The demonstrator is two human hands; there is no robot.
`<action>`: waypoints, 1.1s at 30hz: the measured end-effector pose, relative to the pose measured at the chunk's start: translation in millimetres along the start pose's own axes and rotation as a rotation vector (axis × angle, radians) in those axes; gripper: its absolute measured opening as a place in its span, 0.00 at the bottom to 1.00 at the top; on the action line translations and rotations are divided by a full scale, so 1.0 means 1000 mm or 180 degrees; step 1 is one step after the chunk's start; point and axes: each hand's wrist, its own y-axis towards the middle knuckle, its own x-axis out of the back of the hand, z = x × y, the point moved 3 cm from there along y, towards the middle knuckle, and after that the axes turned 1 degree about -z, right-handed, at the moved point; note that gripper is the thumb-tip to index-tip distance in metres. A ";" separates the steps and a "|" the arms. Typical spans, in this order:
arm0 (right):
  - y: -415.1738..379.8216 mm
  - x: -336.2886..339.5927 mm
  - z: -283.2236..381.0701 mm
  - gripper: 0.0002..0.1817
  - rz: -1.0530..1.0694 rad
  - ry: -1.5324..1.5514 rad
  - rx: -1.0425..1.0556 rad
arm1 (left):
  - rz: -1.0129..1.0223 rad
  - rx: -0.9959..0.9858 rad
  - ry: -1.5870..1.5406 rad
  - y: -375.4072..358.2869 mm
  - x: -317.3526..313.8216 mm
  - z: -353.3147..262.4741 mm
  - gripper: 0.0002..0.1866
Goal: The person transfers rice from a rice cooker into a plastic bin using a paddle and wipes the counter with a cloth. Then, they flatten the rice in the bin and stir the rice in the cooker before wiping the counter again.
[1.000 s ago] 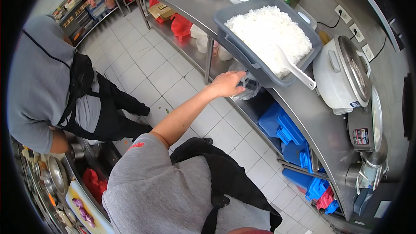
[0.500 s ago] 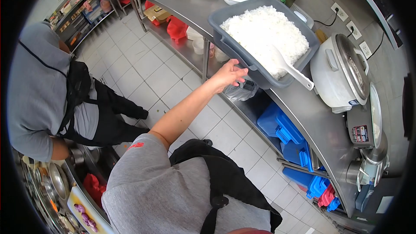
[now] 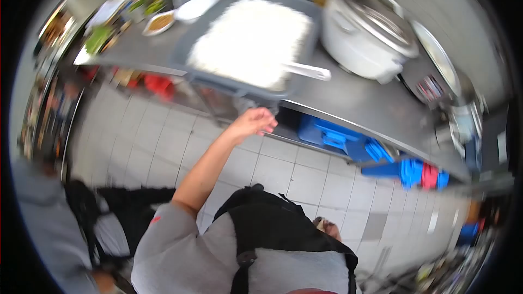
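Reaching out with my left hand (image 3: 251, 122), I judge this the approach: it hangs empty, fingers loosely apart, just below the near rim of the grey tub (image 3: 229, 84) on the steel counter (image 3: 348, 103). The tub is heaped with white rice (image 3: 250, 41), and a white paddle (image 3: 305, 71) lies on it, handle over the right rim. Next I'd need a firm hold under that rim. My right hand is out of sight.

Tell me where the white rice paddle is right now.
In the head view the white rice paddle lies at the right edge of the grey tub of rice, handle pointing toward the rice cooker, above the left hand.
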 end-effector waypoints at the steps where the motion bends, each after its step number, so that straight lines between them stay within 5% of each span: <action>1: 0.001 0.001 -0.002 0.24 -0.0067 -0.0982 -0.0280 | 0.0264 0.0015 0.0113 0.009 -0.013 0.004 0.12; 3: -0.029 0.002 0.040 0.28 -0.0521 -0.0561 -0.0687 | 0.0602 -0.0098 0.0131 0.025 -0.044 0.010 0.11; 4: -0.017 -0.012 -0.014 0.29 -0.0665 0.0151 -0.0535 | 0.0747 -0.0155 0.0117 0.033 -0.063 0.013 0.11; 5: -0.041 0.003 0.025 0.27 -0.0694 -0.0254 -0.0708 | 0.0936 -0.0083 0.0163 0.038 -0.086 0.016 0.11; 13: -0.111 0.091 0.019 0.24 -0.1683 0.1263 -0.1631 | 0.1914 0.0200 0.0614 0.084 -0.244 0.008 0.11; 14: -0.095 0.099 -0.042 0.22 -0.1804 0.1194 -0.1617 | 0.1975 0.0177 0.0645 0.093 -0.263 0.009 0.11; 26: -0.046 0.429 0.070 0.17 -0.2117 0.1448 0.0309 | 0.2055 -0.0425 0.0890 0.163 -0.455 0.017 0.12; 33: 0.069 0.531 0.205 0.22 -0.3702 -0.0584 0.1541 | 0.1866 -0.0354 0.0987 0.216 -0.483 -0.009 0.13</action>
